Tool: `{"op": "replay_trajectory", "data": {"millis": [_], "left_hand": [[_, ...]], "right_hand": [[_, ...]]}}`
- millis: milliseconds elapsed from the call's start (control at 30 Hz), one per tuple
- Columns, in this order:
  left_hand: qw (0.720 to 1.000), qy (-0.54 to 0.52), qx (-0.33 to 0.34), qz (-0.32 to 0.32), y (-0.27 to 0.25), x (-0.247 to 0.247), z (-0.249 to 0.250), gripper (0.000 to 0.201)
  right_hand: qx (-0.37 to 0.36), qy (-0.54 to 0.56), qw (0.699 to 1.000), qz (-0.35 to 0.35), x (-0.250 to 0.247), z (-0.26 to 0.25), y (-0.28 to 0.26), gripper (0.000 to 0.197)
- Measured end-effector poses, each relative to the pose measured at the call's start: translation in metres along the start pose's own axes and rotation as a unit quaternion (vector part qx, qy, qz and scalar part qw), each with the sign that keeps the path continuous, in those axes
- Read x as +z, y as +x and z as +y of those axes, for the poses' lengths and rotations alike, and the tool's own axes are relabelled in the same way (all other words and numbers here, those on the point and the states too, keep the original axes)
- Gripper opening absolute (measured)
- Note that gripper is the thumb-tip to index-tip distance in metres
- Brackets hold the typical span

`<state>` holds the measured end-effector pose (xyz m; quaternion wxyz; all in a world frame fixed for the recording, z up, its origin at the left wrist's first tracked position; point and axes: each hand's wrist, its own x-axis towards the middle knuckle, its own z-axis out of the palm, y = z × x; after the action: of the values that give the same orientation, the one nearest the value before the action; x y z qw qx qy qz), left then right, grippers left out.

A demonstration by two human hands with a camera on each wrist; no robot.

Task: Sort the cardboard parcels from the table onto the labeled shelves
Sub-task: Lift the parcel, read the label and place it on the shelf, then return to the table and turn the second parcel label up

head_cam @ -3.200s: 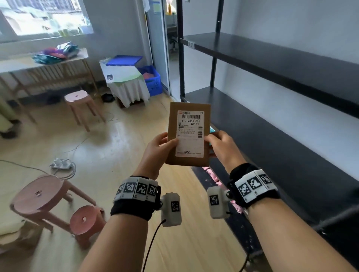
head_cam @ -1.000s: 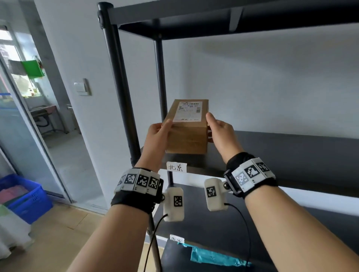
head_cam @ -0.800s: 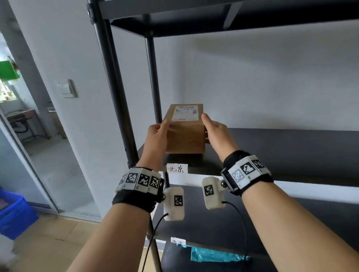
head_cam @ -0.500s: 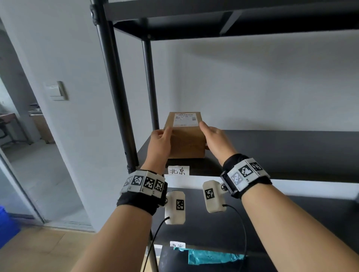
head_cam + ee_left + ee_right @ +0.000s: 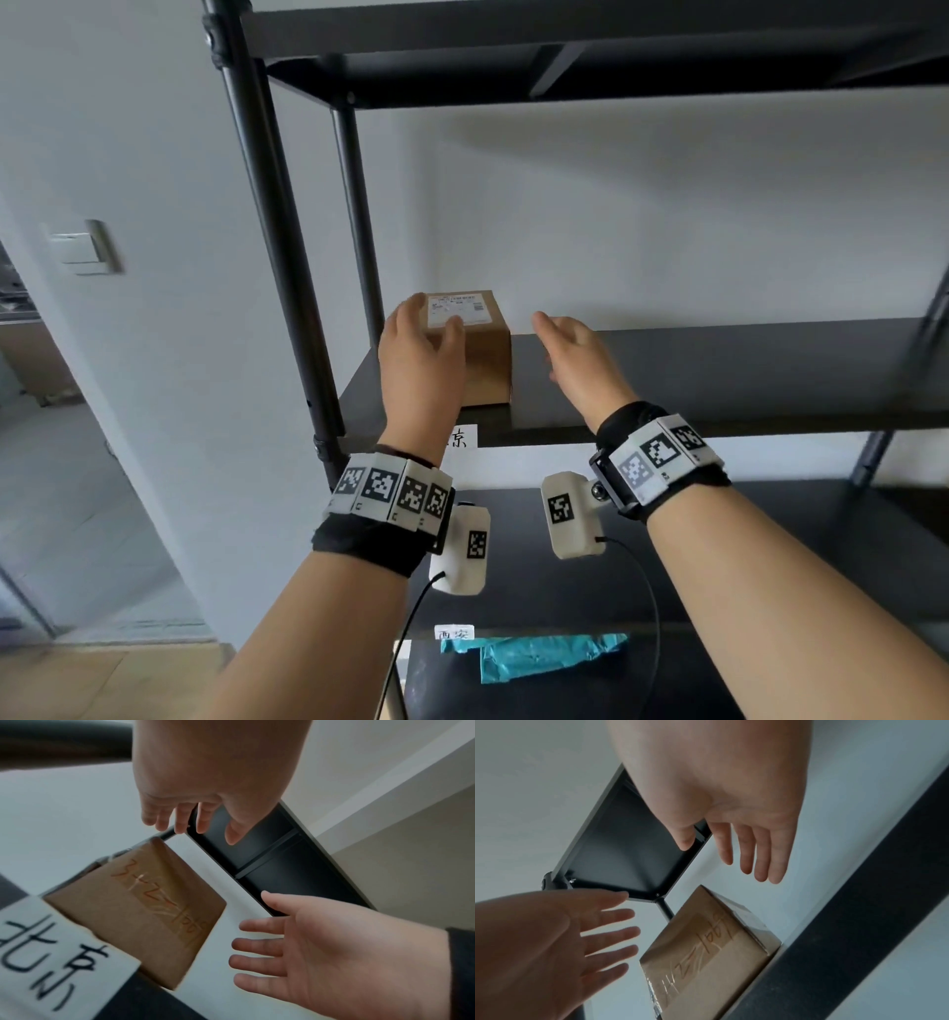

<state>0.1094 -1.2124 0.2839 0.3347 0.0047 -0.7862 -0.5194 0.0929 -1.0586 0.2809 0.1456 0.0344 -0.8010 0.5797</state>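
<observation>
Cardboard parcel near shelf edge, hands apart.

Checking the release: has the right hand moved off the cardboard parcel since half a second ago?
Yes. The right hand has come away to the right, open, with a gap to the cardboard parcel, which stands on the shelf above the paper label.
</observation>
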Motion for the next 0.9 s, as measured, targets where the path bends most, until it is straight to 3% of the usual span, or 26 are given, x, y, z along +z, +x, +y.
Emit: {"op": "replay_trajectory", "data": {"millis": [133, 500, 900], "left_hand": [[0.998, 0.003, 0.045, -0.037, -0.015, 0.011, 0.016, 0.047], [0.969, -0.064, 0.048, -0.234, -0.094, 0.082, 0.045, 0.048], [0.906, -0.085, 0.066, -0.409, -0.232, 0.215, 0.127, 0.051]], "right_hand": [[-0.005, -0.006, 0.999, 0.04, -0.02, 0.002, -0.017, 0.045], [0.037, -0.079, 0.98, 0.179, -0.116, 0.043, -0.092, 0.042], [0.121, -0.11, 0.94, 0.298, -0.297, 0.109, -0.188, 0.038]]}}
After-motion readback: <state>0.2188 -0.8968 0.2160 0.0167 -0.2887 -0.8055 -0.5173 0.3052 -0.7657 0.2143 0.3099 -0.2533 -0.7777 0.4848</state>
